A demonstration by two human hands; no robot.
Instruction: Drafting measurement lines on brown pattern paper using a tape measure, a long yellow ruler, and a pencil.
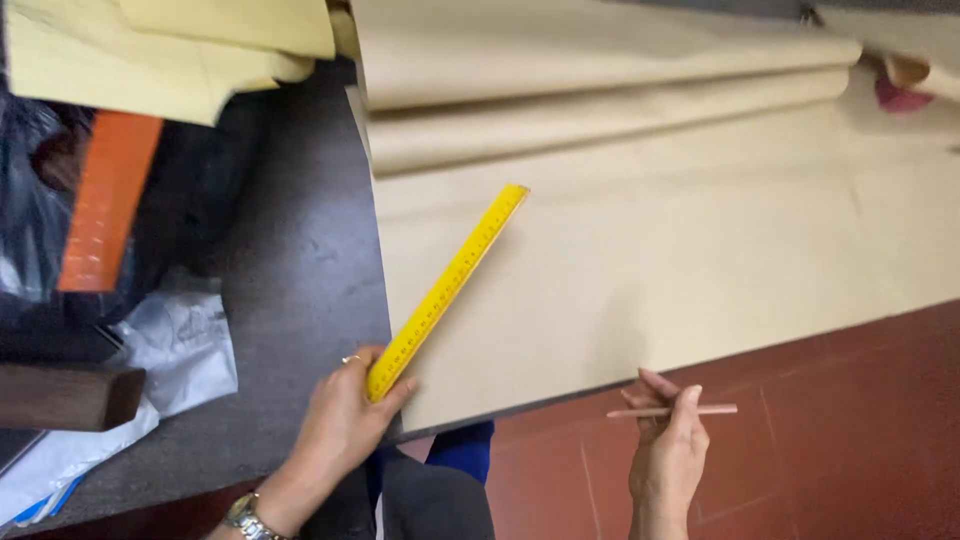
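Note:
My left hand (340, 420) grips the near end of a yellow ruler (447, 286), which slants up and to the right over a large sheet of tan paper (660, 240). A ring is on one finger and a watch on the wrist. My right hand (668, 440) holds a thin pinkish pencil (672, 410) level, just past the table's near edge and over the red floor. The paper's far part is rolled or folded into thick layers (600, 90).
The dark grey table (300, 270) carries an orange strip (105, 200), black plastic, a white plastic bag (170, 350) and yellow paper pieces (150, 50) at the left. A brown wooden block (70, 395) sits at the left edge. Red tiled floor (850, 420) lies at the right.

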